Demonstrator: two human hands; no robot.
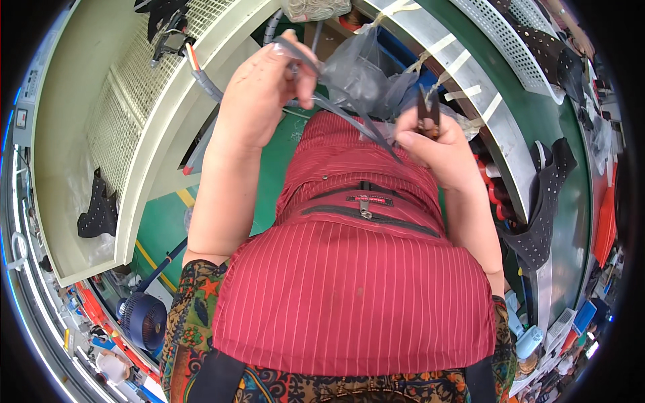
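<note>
My left hand [259,91] is raised at upper centre, its fingers closed on a thin dark grey strip [300,55]. The strip loops to the right and trails down over the red striped cloth [356,289] that covers my front and lap. My right hand [440,148], to the right, is wrapped round a small pair of thread snips [428,115]. The snips' dark blades point up and stand slightly apart, with nothing seen between them. The strip's lower end hangs just left of this hand.
A cream tray [127,201] with mesh lining lies left, holding a black dotted piece [99,205]. Clear plastic bags [353,70] sit beyond my hands. At right, a metal edge [500,127] borders a green surface with a white perforated basket [514,43]. A blue fan [144,321] stands lower left.
</note>
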